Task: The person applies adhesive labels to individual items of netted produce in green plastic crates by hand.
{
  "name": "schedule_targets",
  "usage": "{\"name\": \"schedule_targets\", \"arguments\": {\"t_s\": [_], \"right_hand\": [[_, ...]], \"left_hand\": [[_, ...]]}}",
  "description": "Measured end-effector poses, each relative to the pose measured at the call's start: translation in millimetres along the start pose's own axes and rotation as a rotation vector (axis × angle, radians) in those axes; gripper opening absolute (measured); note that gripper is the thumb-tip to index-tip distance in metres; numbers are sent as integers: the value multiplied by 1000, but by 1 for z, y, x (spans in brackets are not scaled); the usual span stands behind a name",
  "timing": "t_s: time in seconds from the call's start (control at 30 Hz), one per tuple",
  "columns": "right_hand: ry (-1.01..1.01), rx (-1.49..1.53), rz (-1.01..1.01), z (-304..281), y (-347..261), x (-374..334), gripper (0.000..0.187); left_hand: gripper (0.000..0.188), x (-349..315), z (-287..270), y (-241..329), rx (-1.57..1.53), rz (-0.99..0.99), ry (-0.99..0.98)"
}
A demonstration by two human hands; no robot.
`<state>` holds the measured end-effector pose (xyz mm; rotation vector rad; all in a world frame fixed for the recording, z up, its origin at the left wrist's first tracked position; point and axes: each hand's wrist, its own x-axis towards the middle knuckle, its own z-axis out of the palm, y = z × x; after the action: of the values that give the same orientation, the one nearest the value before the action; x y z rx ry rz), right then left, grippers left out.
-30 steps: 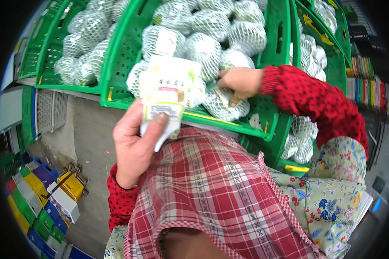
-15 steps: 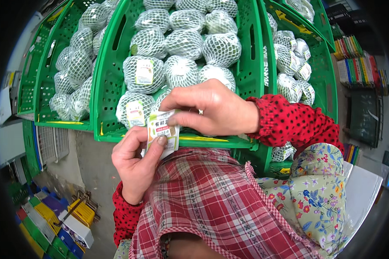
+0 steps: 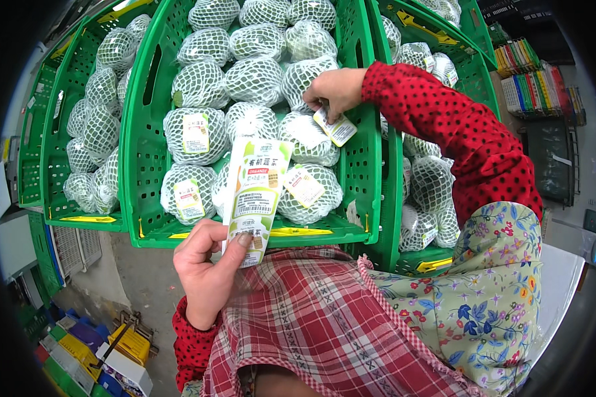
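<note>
My left hand [image 3: 205,271] is closed on a strip of printed labels [image 3: 253,188], pinched under the thumb and held upright over the near edge of the green crate [image 3: 146,126]. Between the fingertips of my right hand [image 3: 341,89] is a single label [image 3: 336,127], tilted against a round green item in a white foam net [image 3: 304,144] in the crate's right column. More netted produce fills the crate in rows. Labels sit on the left item of that row [image 3: 195,133], the front left one [image 3: 189,197] and the front right one [image 3: 304,186]. The strip partly hides the front middle item.
Green crates of netted produce flank this one at left [image 3: 86,159] and right [image 3: 437,192]. Farther right are a shelf of coloured folders [image 3: 536,92] and a white surface [image 3: 559,278]. Yellow and white bins [image 3: 129,344] stand on the floor at lower left.
My right hand has left the label strip and reached up into the crate with one label. The strip in my left hand now shows a longer stretch. The view has shifted slightly.
</note>
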<state>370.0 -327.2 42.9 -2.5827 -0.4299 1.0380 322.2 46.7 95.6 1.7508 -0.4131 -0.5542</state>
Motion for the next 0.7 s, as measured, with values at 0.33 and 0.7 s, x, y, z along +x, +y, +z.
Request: {"name": "schedule_targets", "arguments": {"t_s": [0.33,0.7], "right_hand": [[294,-503,67,31,-28,-13,12],[556,781,-279,-20,-144,-42,34]], "left_hand": [[9,4,-13,2,-83,125,26],[5,9,-21,1,61,119,3]]}}
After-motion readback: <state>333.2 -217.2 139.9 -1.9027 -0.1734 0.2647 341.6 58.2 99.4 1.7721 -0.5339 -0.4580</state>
